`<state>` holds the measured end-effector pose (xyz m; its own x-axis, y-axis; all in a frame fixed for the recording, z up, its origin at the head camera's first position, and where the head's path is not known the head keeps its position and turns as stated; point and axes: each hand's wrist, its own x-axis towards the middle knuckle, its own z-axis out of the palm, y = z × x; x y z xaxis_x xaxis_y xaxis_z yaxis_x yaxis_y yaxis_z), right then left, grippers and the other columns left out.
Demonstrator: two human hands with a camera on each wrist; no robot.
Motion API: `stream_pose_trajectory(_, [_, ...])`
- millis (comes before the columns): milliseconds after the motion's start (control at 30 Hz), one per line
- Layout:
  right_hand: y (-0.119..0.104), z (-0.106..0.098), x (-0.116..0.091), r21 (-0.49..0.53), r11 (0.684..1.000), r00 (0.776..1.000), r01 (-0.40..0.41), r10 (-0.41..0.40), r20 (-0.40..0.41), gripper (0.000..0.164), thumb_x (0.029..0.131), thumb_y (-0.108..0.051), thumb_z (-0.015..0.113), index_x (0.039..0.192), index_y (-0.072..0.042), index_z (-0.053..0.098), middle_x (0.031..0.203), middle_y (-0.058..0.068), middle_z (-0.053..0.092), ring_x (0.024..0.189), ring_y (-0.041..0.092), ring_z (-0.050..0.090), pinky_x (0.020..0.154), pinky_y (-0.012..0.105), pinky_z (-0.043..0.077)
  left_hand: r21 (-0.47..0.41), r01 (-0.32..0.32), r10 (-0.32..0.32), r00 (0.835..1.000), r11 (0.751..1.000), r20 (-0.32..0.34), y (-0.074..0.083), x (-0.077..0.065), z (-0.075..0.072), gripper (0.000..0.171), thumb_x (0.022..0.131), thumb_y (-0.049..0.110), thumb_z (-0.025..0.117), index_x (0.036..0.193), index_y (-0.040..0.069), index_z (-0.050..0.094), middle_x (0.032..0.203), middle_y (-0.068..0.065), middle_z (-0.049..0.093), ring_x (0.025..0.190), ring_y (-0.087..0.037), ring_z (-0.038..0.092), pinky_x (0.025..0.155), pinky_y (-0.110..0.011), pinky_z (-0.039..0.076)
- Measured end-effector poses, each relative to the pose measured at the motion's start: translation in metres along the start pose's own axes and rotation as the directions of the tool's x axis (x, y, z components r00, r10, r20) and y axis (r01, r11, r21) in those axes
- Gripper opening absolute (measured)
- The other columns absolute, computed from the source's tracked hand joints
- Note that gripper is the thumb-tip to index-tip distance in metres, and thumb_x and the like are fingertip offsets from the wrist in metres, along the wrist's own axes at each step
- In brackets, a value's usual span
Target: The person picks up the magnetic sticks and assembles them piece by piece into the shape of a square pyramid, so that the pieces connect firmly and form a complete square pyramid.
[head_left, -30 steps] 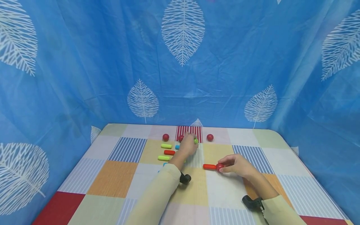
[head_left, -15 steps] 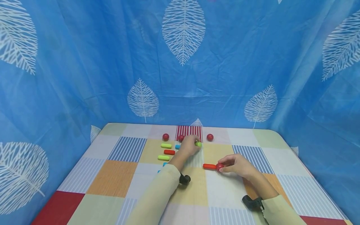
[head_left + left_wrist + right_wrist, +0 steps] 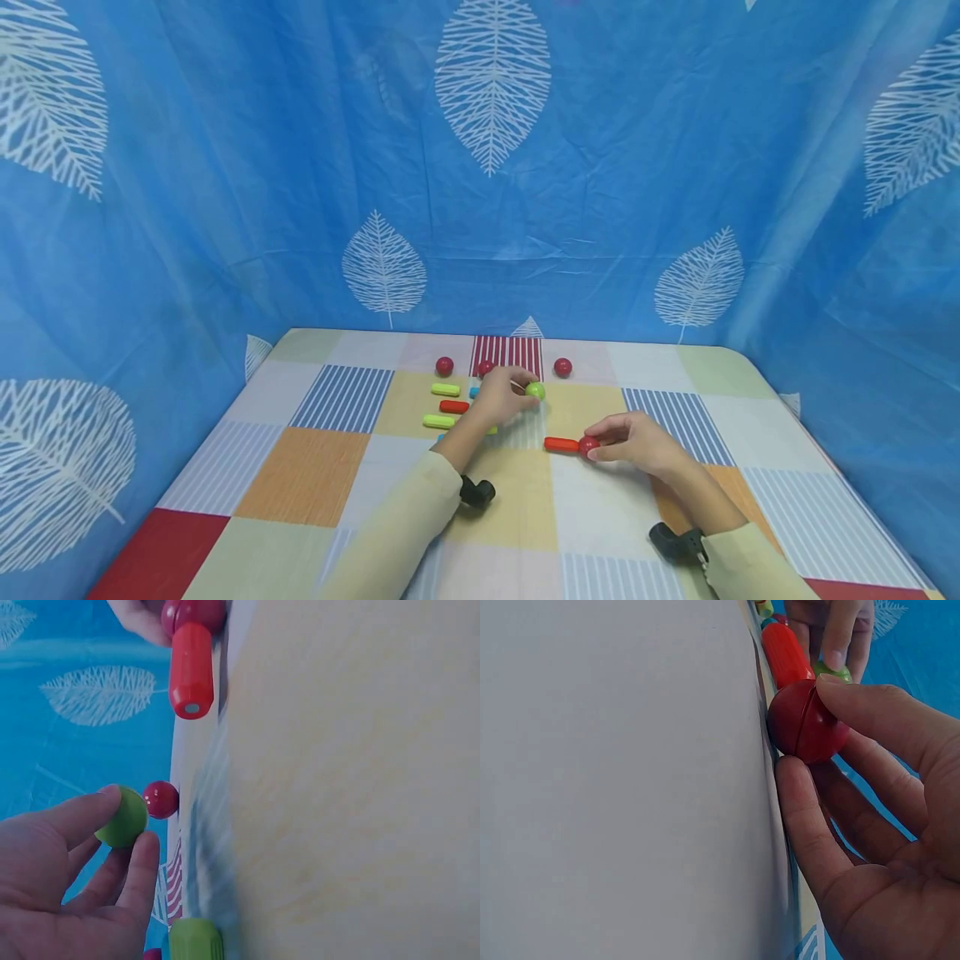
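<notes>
My left hand [image 3: 504, 397] pinches a green ball [image 3: 535, 391] between thumb and fingertips; the left wrist view has the ball [image 3: 126, 819] held up in front of a red one. To the right, my right hand [image 3: 639, 442] pinches a dark red ball [image 3: 588, 447] with thumb and fingers. A red rod [image 3: 561, 445] lies end-on against that ball, pointing left. Its free tip, seen in the left wrist view, carries a small grey disc [image 3: 192, 708]. A seam runs round the red ball [image 3: 791, 720] in the right wrist view.
Three red balls, one of them [image 3: 562, 367] at the right, line the back of the checked tablecloth [image 3: 600, 517]. Left of my left hand lie lime rods [image 3: 446, 389], a red rod [image 3: 453, 407] and partly hidden blue ones. A blue leaf-print curtain [image 3: 585, 208] encloses the table.
My left hand has drawn the green ball rightward and nearer from the back row, and more of the ball shows. The right hand keeps its place on the red ball.
</notes>
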<state>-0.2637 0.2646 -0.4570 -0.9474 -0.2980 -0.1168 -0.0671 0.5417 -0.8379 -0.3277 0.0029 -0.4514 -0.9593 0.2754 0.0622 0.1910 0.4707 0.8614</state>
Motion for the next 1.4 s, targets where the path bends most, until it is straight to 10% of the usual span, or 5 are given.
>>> stream_pose_trajectory(767, [0.0, 0.0, -0.006, -0.005, 1.0, 1.0, -0.004, 0.004, 0.009, 0.034, 0.081, -0.013, 0.086, 0.113, -0.006, 0.078, 0.11, 0.011, 0.076, 0.099, 0.021, 0.065, 0.082, 0.026, 0.056, 0.061, -0.005, -0.003, 0.991, 0.998, 0.133, 0.005, -0.06, -0.011, 0.03, 0.084, 0.012, 0.084, 0.113, 0.012, 0.076, 0.102, 0.002, 0.073, 0.091, -0.013, 0.065, 0.084, -0.029, 0.059])
stream_pose_trajectory(1400, [-0.003, 0.001, -0.013, 0.029, 0.998, 0.989, 0.056, -0.06, 0.135, 0.034, 0.081, -0.013, 0.086, 0.112, -0.004, 0.077, 0.108, 0.012, 0.077, 0.097, 0.022, 0.068, 0.081, 0.022, 0.057, 0.149, 0.052, -0.078, 0.982, 0.987, 0.171, 0.009, -0.078, -0.004, 0.026, 0.08, 0.01, 0.088, 0.102, 0.014, 0.076, 0.095, 0.005, 0.073, 0.083, -0.011, 0.061, 0.078, -0.028, 0.057])
